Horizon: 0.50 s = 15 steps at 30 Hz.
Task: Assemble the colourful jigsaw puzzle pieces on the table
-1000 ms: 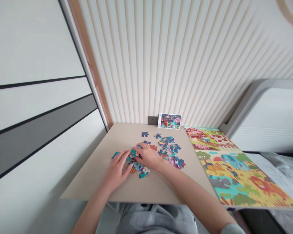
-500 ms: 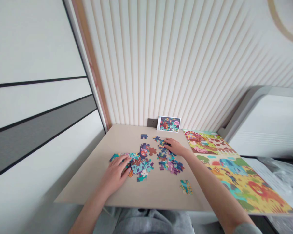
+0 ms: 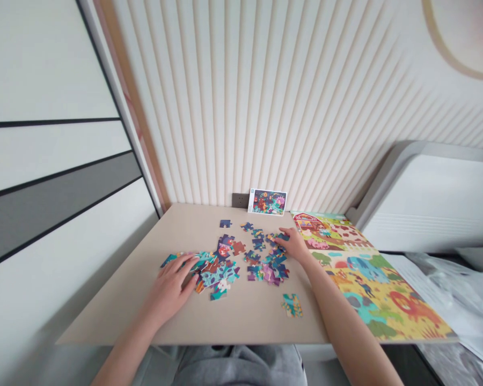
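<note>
My left hand (image 3: 169, 292) lies with its fingers spread over the left edge of a heap of loose puzzle pieces (image 3: 219, 272), teal, brown and orange. My right hand (image 3: 294, 245) reaches to the right-hand group of pieces, thumb and forefinger closed about a dark blue puzzle piece (image 3: 282, 236). Just left of and below those fingertips lie more pieces, among them a purple and pink cluster (image 3: 270, 273). A brown piece (image 3: 239, 247) sits between the two groups. Nearer the front edge, a teal and yellow piece (image 3: 292, 305) lies apart.
A picture card (image 3: 268, 202) of a colourful scene leans on the ribbed wall behind the table (image 3: 121, 311), beside a dark socket (image 3: 240, 200). Two finished puzzles, a farm (image 3: 326, 231) and a safari (image 3: 382, 295), cover the right side. A lone blue piece (image 3: 226, 223) lies toward the back.
My right hand has shifted right across the pieces, with the dark blue piece at its fingertips, uncovering others. My left hand stays on the heap. The whole view has swung slightly to the right.
</note>
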Each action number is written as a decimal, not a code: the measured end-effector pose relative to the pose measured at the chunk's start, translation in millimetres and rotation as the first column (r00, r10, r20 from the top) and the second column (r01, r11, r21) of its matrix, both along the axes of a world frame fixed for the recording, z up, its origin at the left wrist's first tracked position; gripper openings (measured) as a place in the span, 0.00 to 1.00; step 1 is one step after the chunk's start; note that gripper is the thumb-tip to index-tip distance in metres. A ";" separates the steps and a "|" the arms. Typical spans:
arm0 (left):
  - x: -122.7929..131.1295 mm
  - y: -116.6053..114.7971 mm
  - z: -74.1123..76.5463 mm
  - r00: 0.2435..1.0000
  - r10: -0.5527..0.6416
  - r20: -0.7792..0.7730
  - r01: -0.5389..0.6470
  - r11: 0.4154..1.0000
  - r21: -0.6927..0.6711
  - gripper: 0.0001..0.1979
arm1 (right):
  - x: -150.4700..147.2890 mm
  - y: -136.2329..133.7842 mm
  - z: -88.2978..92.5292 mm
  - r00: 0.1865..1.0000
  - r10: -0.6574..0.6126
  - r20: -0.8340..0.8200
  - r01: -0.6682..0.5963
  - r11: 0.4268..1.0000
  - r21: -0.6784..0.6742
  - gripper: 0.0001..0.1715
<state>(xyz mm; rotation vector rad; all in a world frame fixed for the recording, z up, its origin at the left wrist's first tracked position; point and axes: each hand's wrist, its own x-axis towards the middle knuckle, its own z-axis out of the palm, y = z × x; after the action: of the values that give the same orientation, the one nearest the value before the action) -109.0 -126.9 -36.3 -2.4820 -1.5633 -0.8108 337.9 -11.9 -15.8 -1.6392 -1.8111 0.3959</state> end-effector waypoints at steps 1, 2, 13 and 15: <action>-0.2 0.1 -0.1 1.000 -0.001 -0.001 0.001 1.000 -0.003 0.22 | 2.2 0.0 0.4 0.999 -0.003 -0.042 0.002 1.000 -0.011 0.29; -0.3 0.1 0.0 1.000 -0.002 -0.002 0.002 1.000 -0.008 0.22 | 4.8 -0.6 1.1 0.996 -0.001 -0.087 -0.001 1.000 -0.024 0.27; 1.6 -2.8 4.6 1.000 -0.010 -0.006 0.010 1.000 -0.020 0.22 | 40.7 -4.0 4.8 0.871 -0.042 -0.489 0.018 0.998 -0.053 0.33; 1.6 -3.0 4.9 1.000 -0.009 0.002 0.009 1.000 -0.013 0.22 | 42.3 -3.4 4.7 0.855 -0.031 -0.517 -0.001 0.998 -0.061 0.34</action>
<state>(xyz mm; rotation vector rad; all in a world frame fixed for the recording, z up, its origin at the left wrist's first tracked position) -107.4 -129.9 -31.4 -2.4994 -1.5644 -0.8065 380.2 -15.4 -11.1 -1.4054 -1.3849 0.8082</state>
